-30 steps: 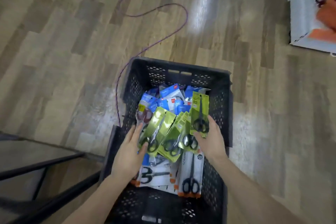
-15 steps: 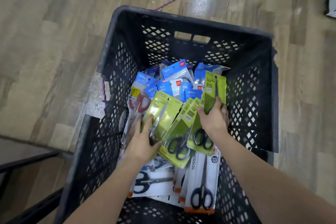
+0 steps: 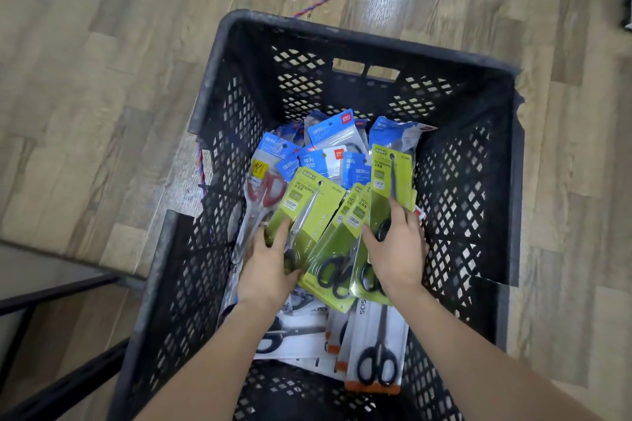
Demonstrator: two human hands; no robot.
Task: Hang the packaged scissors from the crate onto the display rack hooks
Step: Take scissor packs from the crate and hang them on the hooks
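Green-carded scissors pack [image 3: 393, 181], in the black crate [image 3: 478, 154] atop the heap — my right hand [image 3: 398, 249] pinches its lower half, my left hand [image 3: 270, 267] grips a second green pack [image 3: 307, 212] — judged light, stiff-backed, slick-faced, best taken by the card edge

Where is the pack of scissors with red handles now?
In the head view, the red-handled scissors pack lies at the left side of the crate, beside the green packs, just above the left hand.

Both hands grip green scissor packs [image 3: 391, 181] inside the black crate [image 3: 362, 41]
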